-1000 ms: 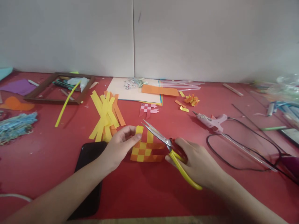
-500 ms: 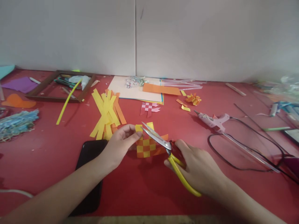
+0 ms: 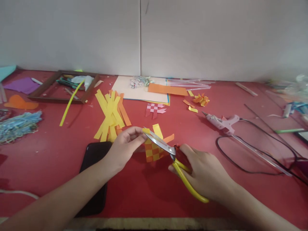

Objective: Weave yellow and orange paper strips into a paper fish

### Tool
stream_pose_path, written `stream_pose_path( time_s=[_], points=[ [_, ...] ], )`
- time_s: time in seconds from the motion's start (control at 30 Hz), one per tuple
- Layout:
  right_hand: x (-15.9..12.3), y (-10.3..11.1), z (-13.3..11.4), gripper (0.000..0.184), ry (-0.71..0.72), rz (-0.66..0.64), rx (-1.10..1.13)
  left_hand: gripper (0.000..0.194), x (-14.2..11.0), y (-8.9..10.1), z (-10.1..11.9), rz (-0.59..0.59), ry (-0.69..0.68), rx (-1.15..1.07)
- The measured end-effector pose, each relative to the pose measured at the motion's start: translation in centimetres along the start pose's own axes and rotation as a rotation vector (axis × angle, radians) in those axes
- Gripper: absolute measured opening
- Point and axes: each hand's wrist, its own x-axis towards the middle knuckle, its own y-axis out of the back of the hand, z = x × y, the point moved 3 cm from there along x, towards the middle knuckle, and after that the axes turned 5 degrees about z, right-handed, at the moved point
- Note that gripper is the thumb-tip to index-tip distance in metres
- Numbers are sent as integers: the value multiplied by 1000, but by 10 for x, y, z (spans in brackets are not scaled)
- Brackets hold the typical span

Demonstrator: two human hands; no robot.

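Frame centre: paper weave (image 3: pixel 151 152), flat orange-and-yellow checks, yellow strips (image 3: pixel 157 131) pointing up, an orange one pointing right. Left hand (image 3: pixel 127 146) is pinching a yellow strip between its fingers (image 3: pixel 141 138). Right hand (image 3: pixel 204 168) is gripping scissors (image 3: pixel 170 149) by yellow handles; thin metal blades are crossing the weave, long axis slanting from lower right, tips pointing upper left. Smooth red counter (image 3: pixel 139 195) is showing below.

A brown rectangular frame (image 3: pixel 57 100) lies at the upper left of the table (image 3: pixel 134 192), a white bottle (image 3: pixel 88 82) by its right side. Further left are a purple sheet (image 3: pixel 21 84) and, below it, pale blue strands (image 3: pixel 20 126). A black phone (image 3: pixel 95 154) lies lower left of centre; at right, a pink glue gun (image 3: pixel 222 124) trails a dark cord (image 3: pixel 252 173).
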Motion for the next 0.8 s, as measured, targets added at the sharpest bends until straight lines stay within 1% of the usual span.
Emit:
stream_pose_path(
  time_s=[0.23,0.6,0.8],
  points=[
    [4,2,-1,32,22,23,1,18,0,1,4,5,-125,79],
    [2,3,0,33,78,99,-18,19,0,0,4,19,-97,27],
    [4,4,3,39,105,142,-12,18,1,3,2,16,-66,11]
  ],
)
